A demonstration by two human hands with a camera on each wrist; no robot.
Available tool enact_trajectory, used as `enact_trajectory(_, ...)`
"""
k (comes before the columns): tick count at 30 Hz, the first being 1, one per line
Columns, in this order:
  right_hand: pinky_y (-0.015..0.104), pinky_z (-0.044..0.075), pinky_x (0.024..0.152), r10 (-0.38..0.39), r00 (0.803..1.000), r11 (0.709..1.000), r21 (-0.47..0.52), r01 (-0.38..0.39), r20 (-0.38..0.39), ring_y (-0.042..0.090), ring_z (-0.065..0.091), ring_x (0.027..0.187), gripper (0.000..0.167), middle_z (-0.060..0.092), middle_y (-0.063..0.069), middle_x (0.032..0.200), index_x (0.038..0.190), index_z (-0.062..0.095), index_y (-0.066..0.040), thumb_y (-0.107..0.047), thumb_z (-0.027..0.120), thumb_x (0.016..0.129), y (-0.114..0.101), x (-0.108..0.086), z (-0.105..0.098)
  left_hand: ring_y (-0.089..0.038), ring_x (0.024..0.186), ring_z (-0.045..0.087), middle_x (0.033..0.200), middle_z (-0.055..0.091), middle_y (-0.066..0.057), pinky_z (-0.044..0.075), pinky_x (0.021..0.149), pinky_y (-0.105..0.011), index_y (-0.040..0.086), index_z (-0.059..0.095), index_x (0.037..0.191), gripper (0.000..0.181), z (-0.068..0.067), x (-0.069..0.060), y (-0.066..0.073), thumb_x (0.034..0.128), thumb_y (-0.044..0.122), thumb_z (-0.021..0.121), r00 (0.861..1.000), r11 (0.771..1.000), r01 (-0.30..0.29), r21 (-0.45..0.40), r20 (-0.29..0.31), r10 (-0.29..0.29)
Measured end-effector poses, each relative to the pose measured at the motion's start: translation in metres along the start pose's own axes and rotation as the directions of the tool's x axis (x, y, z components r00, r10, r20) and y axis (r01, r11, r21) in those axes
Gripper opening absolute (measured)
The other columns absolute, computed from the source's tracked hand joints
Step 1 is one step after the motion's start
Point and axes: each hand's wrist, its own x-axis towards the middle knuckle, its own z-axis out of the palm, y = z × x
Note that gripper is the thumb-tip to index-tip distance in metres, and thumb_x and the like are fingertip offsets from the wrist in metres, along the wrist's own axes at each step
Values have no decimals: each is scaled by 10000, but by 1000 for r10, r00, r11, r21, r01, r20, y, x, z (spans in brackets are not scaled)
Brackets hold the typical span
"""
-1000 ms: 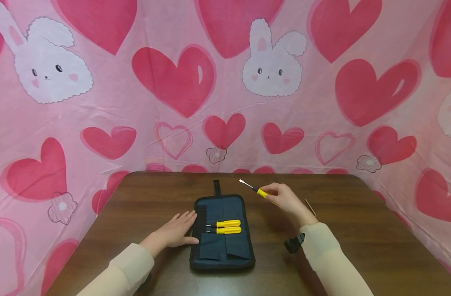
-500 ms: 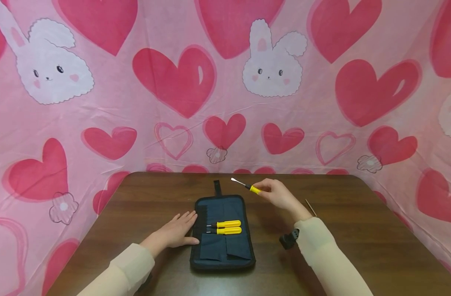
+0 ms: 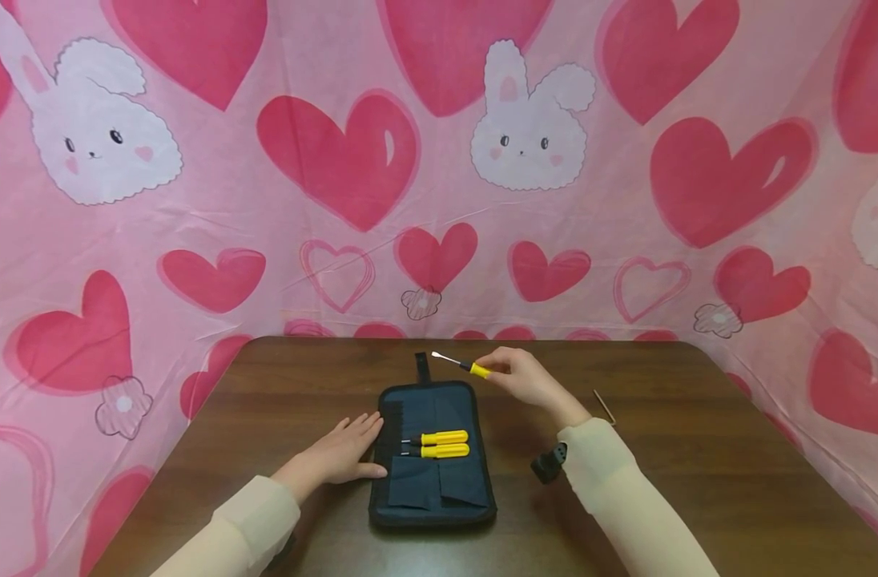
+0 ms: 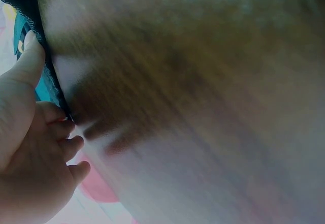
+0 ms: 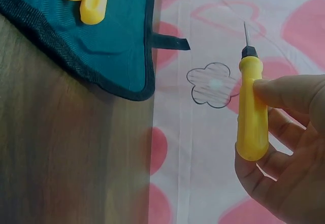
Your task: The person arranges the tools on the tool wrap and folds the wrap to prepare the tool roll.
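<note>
The right hand (image 3: pixel 523 378) is pinching the yellow-handled, black-collared flat-blade screwdriver (image 3: pixel 480 372) between thumb and fingers, holding it above the worktop (image 3: pixel 302 369). The left hand (image 3: pixel 341 450) is lying relaxed, fingers extended, grasping nothing, its fingertips and thumb touching the near edge of the dark-blue fabric tool pouch with black binding (image 3: pixel 453 401).

Principal relation: the held screwdriver's long axis is slanting from the right hand toward the left and away from the person, blade leading. The pouch is lying between the hands, left of the right hand and nearer the person than the blade. The left hand is sitting closer to the pouch's black strip of loops (image 3: pixel 391 423).

Within the pouch, two yellow-handled screwdrivers (image 3: pixel 445 438) are lying side by side, shafts pointing toward the left hand, handles toward the right.

Farther out, the black strap (image 3: pixel 422 369) is extending beyond the pouch, near the held blade; a thin brown rod (image 3: pixel 604 405) is lying right of the right hand.
</note>
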Motion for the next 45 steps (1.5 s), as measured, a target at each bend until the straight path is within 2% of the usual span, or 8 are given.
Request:
enact_trajectory(18, 265, 496, 729, -19, 997, 998, -52, 23, 79, 172, 528, 829, 243, 622, 6, 970, 1087, 676, -61, -14, 632, 852, -13, 11, 21, -343, 1335, 227, 1452, 288, -179, 154, 1056, -521, -36, 346, 1388, 832, -1, 0, -1, 819, 511, 609, 1000, 1000, -3, -1, -1, 3)
enact_trajectory(28, 277, 499, 758, 6, 995, 999, -54, -1, 104, 168, 540, 849, 242, 620, -12, 960, 1082, 682, -86, -28, 641, 850, -13, 15, 30, -332, 1335, 233, 1451, 297, -169, 155, 1059, -510, -31, 346, 1390, 842, -1, 1, 1, 811, 518, 614, 1000, 1000, 8, 12, 2, -8)
enact_trajectory(36, 309, 489, 785, 6, 986, 998, -65, 5, 167, 168, 537, 857, 221, 620, -13, 952, 1062, 692, -76, -20, 622, 861, -9, 13, 38, -338, 1334, 234, 1449, 297, -176, 152, 1058, -517, -34, 347, 1388, 836, -2, 1, 1, 814, 513, 613, 1000, 1000, 5, 3, 0, -5)
enact_trajectory(45, 356, 478, 825, 22, 968, 998, -61, -6, 251, 180, 531, 897, 215, 618, -20, 971, 1054, 700, -92, -28, 621, 865, -4, 10, 48, -340, 1333, 236, 1451, 295, -172, 157, 1057, -515, -30, 347, 1390, 841, -1, 1, 0, 812, 520, 611, 1000, 1000, 8, 6, -1, -8)
